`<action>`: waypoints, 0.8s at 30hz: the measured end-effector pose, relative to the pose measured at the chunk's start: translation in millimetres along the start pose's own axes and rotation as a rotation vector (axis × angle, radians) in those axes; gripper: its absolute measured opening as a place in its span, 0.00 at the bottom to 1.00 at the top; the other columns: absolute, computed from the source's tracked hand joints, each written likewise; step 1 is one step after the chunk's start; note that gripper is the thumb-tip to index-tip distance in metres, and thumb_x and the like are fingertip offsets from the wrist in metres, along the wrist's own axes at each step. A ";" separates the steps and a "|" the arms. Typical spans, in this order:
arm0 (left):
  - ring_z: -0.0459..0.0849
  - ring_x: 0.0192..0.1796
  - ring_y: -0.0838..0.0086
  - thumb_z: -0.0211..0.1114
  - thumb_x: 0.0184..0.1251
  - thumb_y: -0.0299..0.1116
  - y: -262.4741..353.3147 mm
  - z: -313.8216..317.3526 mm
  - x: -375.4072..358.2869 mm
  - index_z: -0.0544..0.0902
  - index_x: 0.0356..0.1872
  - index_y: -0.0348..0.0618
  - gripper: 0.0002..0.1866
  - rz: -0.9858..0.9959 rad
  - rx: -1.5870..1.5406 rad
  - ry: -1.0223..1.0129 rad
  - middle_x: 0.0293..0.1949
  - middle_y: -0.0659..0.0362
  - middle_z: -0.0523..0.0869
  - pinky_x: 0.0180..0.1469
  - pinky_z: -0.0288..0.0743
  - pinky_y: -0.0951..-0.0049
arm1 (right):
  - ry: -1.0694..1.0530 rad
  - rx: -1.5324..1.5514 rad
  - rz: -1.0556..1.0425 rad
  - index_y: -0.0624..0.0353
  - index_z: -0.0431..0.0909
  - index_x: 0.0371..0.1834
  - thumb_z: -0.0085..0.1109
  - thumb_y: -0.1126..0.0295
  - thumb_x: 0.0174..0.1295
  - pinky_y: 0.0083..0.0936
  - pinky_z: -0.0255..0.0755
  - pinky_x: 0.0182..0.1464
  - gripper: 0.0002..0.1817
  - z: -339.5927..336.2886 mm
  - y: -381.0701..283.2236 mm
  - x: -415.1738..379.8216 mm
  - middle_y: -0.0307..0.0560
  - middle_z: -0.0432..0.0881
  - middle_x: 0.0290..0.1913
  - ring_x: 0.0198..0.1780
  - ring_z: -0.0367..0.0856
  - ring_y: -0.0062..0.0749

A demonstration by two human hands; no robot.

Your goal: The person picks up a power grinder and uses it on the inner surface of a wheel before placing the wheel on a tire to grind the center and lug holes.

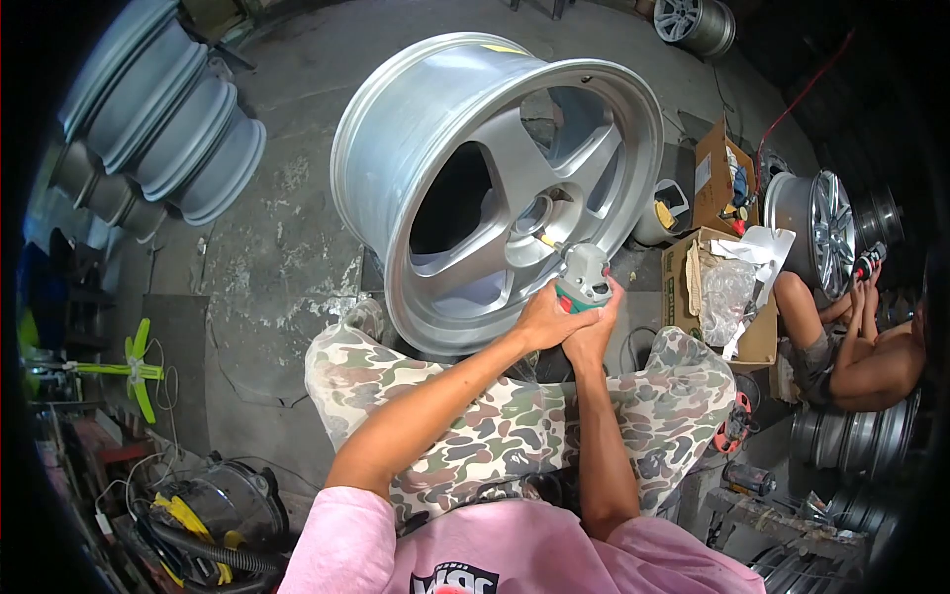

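A large silver car wheel rim (pixel 485 262) stands tilted on the floor in front of my knees, its spoked face toward me. Both hands are wrapped round a hand-held grinder (pixel 584 274) with a grey head and green body. My left hand (pixel 547 319) is closed on its left side, and my right hand (pixel 595 335) grips it from the right and below. The grinder's thin, yellowish tip points at the centre hub (pixel 539 233) of the rim, overlapping it in this view. Part of the tool's body is hidden by my fingers.
Stacked rims (pixel 163 114) stand at upper left. Right of my rim are a white bucket (pixel 653 220) and an open carton (pixel 683 287). Another person (pixel 856 361) sits at far right holding a tool by a chrome rim (pixel 834 233). A vacuum cleaner (pixel 228 510) stands at lower left.
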State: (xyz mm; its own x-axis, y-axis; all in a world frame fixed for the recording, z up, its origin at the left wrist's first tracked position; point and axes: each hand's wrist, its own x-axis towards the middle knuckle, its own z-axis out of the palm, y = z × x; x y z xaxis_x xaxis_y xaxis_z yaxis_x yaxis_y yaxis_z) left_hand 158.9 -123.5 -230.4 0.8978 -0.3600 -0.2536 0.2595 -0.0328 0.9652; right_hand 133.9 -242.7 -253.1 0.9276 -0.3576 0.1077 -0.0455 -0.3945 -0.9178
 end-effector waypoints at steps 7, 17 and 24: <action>0.83 0.64 0.64 0.80 0.59 0.51 -8.7 10.7 -0.7 0.74 0.67 0.36 0.41 -0.006 0.010 0.001 0.62 0.48 0.84 0.69 0.73 0.63 | 0.002 0.002 -0.030 0.60 0.63 0.69 0.82 0.67 0.48 0.36 0.77 0.56 0.46 -9.0 -7.0 -2.6 0.54 0.86 0.50 0.52 0.85 0.38; 0.83 0.65 0.63 0.80 0.60 0.50 3.7 1.5 -3.1 0.73 0.68 0.35 0.42 0.041 -0.082 -0.033 0.61 0.48 0.84 0.69 0.73 0.63 | -0.017 0.018 -0.012 0.61 0.61 0.69 0.82 0.68 0.50 0.34 0.77 0.57 0.46 -3.1 -7.4 -3.1 0.54 0.85 0.51 0.53 0.85 0.37; 0.83 0.65 0.61 0.78 0.60 0.53 -10.6 7.7 -0.2 0.73 0.68 0.35 0.42 0.054 0.028 0.011 0.61 0.47 0.84 0.69 0.73 0.61 | -0.007 0.030 0.013 0.61 0.61 0.69 0.81 0.69 0.50 0.34 0.76 0.58 0.45 -5.7 -0.4 -4.6 0.53 0.84 0.52 0.53 0.84 0.36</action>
State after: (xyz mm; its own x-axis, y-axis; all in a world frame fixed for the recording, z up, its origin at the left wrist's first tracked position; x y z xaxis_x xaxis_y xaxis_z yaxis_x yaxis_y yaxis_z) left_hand 153.2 -130.3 -240.1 0.9139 -0.3521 -0.2020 0.2010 -0.0397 0.9788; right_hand 127.5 -245.7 -251.0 0.9295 -0.3568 0.0931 -0.0466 -0.3641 -0.9302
